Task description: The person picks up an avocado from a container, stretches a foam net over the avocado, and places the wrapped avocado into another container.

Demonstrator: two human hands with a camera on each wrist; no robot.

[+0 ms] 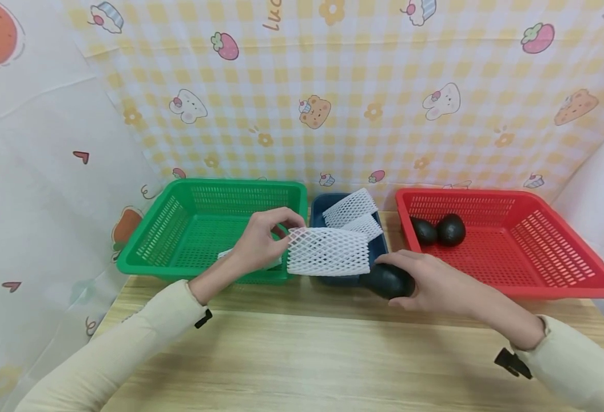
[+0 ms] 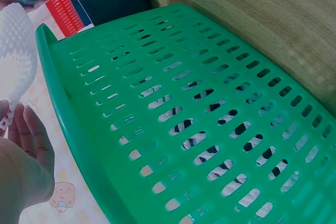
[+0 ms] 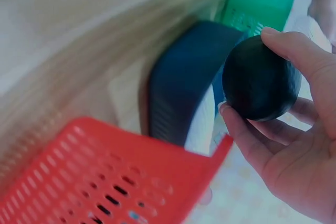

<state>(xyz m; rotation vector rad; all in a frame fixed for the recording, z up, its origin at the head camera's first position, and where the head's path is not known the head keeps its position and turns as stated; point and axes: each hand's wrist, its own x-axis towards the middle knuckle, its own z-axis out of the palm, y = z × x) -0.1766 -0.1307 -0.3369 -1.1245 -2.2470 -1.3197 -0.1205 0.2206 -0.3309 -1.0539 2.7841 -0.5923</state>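
Observation:
My left hand [image 1: 265, 240] pinches one end of a white foam net sleeve [image 1: 328, 252] and holds it level above the front of the dark blue basket [image 1: 328, 199]. In my right hand [image 1: 433, 280] is a dark avocado [image 1: 388, 280], gripped between thumb and fingers, its tip near the sleeve's other end. The right wrist view shows the avocado [image 3: 261, 80] bare, with the thumb on one side and fingers on the other. Whether the avocado touches the sleeve I cannot tell. More foam net sleeves [image 1: 350, 208] lie in the blue basket.
The green basket [image 1: 211, 273] stands at left; white netting and dark shapes show through its holes in the left wrist view. On the right, a red basket [image 1: 513, 292] holds bare avocados [image 1: 451, 230] in its left corner. A wooden table [image 1: 302, 355] lies in front.

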